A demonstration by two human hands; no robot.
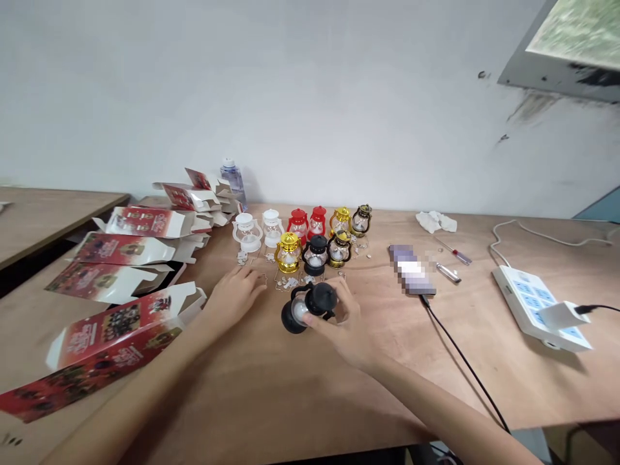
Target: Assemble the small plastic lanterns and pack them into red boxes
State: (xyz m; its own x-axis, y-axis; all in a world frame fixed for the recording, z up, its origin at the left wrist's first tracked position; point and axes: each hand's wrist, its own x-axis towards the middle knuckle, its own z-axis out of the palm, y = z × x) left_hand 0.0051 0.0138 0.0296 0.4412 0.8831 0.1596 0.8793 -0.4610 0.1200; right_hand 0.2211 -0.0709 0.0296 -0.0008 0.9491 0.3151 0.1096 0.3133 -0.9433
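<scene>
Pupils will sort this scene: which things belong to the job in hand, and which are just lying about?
Likely the job: black lantern in the right hand, other lanterns, boxes, perhaps screwdriver.
Likely just lying about: phone, power strip, bottle, white scrap.

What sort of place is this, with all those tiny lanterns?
It looks like a small workshop, though I can't be sure. Tiny lanterns stand in rows, red printed boxes with open flaps lie to the left, and there's a screwdriver.
</scene>
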